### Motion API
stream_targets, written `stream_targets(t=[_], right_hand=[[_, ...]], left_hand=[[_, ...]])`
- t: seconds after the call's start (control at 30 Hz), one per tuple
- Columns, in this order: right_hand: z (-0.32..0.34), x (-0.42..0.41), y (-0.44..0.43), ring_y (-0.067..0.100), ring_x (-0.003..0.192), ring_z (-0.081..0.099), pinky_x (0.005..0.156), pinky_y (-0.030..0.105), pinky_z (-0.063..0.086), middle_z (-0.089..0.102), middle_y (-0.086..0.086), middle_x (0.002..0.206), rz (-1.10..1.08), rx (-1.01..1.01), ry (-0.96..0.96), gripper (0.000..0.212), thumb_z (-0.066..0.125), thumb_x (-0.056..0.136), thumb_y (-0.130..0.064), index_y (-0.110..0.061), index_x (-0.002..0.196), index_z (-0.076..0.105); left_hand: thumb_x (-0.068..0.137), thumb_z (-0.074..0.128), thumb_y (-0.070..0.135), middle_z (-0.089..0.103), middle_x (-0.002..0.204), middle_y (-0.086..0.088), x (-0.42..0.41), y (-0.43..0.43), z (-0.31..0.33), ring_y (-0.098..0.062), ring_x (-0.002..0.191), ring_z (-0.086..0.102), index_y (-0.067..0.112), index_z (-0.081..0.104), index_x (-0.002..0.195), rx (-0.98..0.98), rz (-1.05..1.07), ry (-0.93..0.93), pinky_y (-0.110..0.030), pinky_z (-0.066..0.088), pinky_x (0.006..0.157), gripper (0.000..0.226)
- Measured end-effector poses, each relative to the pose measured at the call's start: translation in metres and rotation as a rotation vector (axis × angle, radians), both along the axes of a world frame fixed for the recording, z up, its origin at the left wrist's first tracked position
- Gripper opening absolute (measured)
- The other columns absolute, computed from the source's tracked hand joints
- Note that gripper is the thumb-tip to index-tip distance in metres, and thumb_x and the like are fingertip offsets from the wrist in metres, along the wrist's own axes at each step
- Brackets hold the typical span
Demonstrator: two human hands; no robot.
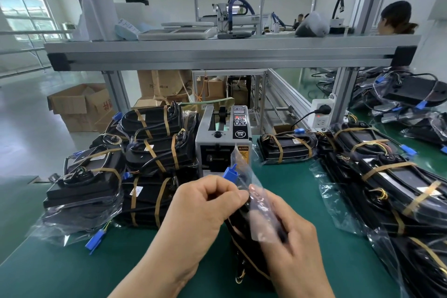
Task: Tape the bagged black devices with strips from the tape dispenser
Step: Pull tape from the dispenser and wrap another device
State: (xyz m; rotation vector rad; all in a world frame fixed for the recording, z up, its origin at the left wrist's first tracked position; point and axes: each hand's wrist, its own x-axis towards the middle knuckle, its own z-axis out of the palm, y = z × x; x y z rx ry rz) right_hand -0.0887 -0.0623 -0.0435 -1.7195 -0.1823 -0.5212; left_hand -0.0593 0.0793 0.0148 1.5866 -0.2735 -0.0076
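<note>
Near edge first: my left hand and right hand meet on one bagged device, held upright between them, just above the green mat. The left fingers are curled tight and pinch the device's top end. The right fingers are curled over the loose clear plastic and clamp it against the black body. A blue connector sticks up out of the bag just past the left knuckles. One tan tape band crosses the device low down. Its lower half is hidden between my wrists and cut off at the frame edge. I can't tell if either hand carries a fresh strip. The bag's raised flap covers part of the tape dispenser, which stands right behind the hands, so its slot is hard to read. Left of the dispenser is a stack of taped devices, touching it. On the right sits a single taped device, then a long row of bagged units. Farther back there's a white socket on the frame post, an aluminium shelf overhead, cardboard boxes on the floor, and a person at the far right.
</note>
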Motion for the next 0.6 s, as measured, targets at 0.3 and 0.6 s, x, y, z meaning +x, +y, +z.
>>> stream_targets(t=[0.3,0.6], right_hand=[[-0.013,0.001,0.006,0.008,0.109,0.068,0.091,0.043,0.055,0.074,-0.015,0.112,-0.038,0.098,0.018,0.054,0.028,0.093,-0.054,-0.036,0.115,0.073],[-0.012,0.000,0.005,0.005,0.107,0.069,0.088,0.027,0.055,0.074,-0.017,0.111,-0.028,0.099,0.012,0.052,0.027,0.096,-0.054,-0.040,0.115,0.072]], left_hand=[[0.075,0.075,0.022,0.055,0.054,0.011,0.001,0.012,-0.002,0.002,0.049,0.046,0.021,0.070,0.061,0.026,-0.017,0.067,-0.012,0.038,0.056,0.015],[0.075,0.082,0.026,0.052,0.058,0.003,0.006,0.012,-0.004,-0.008,0.052,0.040,0.013,0.069,0.064,0.117,0.004,0.034,-0.016,0.036,0.053,0.021]])
